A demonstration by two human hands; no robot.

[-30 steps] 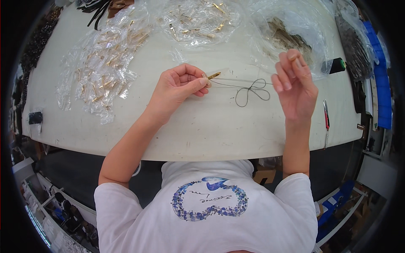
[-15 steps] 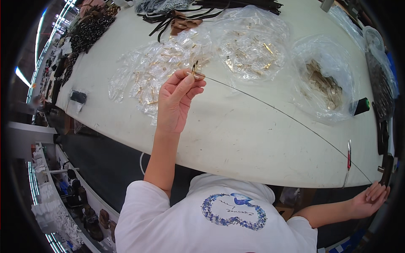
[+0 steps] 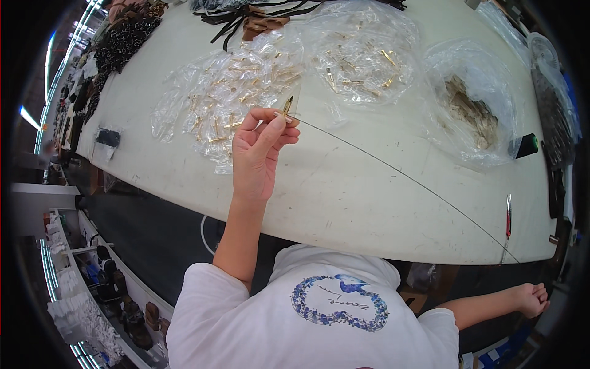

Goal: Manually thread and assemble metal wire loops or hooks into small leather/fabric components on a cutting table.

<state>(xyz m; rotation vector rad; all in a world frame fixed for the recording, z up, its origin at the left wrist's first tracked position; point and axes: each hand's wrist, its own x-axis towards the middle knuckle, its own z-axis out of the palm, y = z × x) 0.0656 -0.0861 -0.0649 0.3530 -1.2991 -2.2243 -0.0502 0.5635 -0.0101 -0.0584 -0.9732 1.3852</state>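
My left hand (image 3: 261,147) is raised over the table, thumb and fingers pinching a small gold-coloured metal piece (image 3: 288,106) with a dark slit. A thin dark cord (image 3: 393,165) runs from this piece in a long, slightly bowed line to the table's front right edge. Beyond the edge, at the far right, my right hand (image 3: 533,300) is closed with its fingers curled. Whether it grips the cord or anything else cannot be made out. Left of and behind my left hand lies a heap of small clear bags (image 3: 212,114) holding gold-coloured metal pieces.
A large clear bag (image 3: 362,58) of similar pieces lies farther back. To its right sits an open plastic bag (image 3: 470,114) with brownish contents. Red-handled tweezers (image 3: 508,222) lie near the right front edge. Dark straps (image 3: 264,15) cover the table's (image 3: 344,203) far side.
My right hand has moved down, away from the table edge, and its fingers have curled tighter. My left hand stays nearly in place, the metal piece slightly tilted. The whole view has shifted a little.
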